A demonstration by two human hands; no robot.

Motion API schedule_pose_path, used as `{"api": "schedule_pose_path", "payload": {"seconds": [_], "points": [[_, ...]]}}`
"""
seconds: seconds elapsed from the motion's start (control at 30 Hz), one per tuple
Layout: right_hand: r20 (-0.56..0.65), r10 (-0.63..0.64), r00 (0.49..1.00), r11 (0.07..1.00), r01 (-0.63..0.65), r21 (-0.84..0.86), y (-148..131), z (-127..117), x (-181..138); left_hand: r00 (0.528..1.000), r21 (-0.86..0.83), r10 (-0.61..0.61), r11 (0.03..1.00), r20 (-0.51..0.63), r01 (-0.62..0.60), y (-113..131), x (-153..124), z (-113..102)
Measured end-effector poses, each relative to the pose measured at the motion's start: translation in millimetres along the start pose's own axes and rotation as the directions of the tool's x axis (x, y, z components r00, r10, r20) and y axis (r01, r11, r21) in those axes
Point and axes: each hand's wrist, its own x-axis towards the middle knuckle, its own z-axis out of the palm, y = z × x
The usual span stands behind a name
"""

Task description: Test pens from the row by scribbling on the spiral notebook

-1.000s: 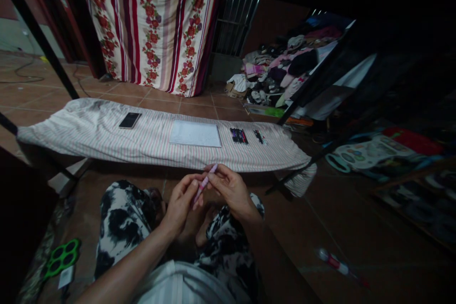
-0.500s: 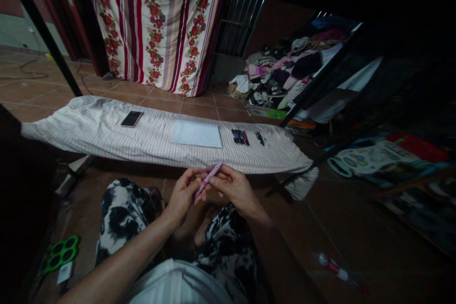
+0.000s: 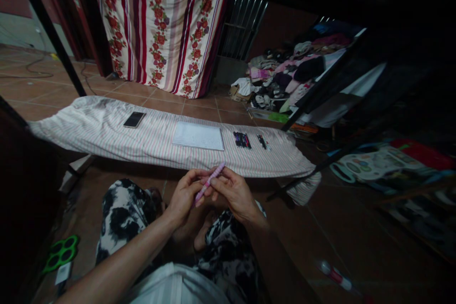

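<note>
left hand and right hand raised close together over lap, fingers curled inward, tips nearly meeting, wrists bent, left forearm angled up from lower left.

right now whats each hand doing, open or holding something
Left hand: closed, holding the pink pen.
Right hand: closed, also holding the pink pen.

We are holding a smooth pink plastic pen near matt striped cloth, white paper and glossy floor tiles.
</note>
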Motion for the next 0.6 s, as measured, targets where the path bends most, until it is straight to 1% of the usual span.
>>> {"api": "schedule_pose_path", "payload": {"seconds": [0.2, 0.33, 0.4, 0.5, 0.6], "points": [[-0.001, 0.028, 1.000, 0.999, -0.028, 0.016, -3.9, 2.5, 1.1, 1.000, 0.022, -0.002, 1.000, 0.003, 0.002, 2.9, 2.0, 1.3], [-0.026, 0.022, 0.999, 1.000, -0.022, 0.004, -2.9, 1.7, 1.4, 0.997, 0.044, 0.030, 0.998, 0.070, -0.033, 3.6, 5.6, 0.2], [-0.049, 0.015, 0.999, 1.000, -0.015, 0.008, -2.7, 0.2, 2.1, 0.995, 0.070, 0.026, 0.997, 0.100, -0.033, 3.8, 7.4, -4.2], [-0.099, -0.001, 0.995, 1.000, 0.004, 0.029, -5.3, -2.2, 4.5, 0.994, 0.101, 0.029, 0.994, 0.105, -0.040, 3.8, 7.3, -15.3], [-0.161, 0.004, 0.987, 0.998, 0.006, 0.065, -7.8, -2.7, 8.2, 0.995, 0.046, 0.040, 0.998, 0.094, -0.044, 1.0, 2.3, -26.8]]}}
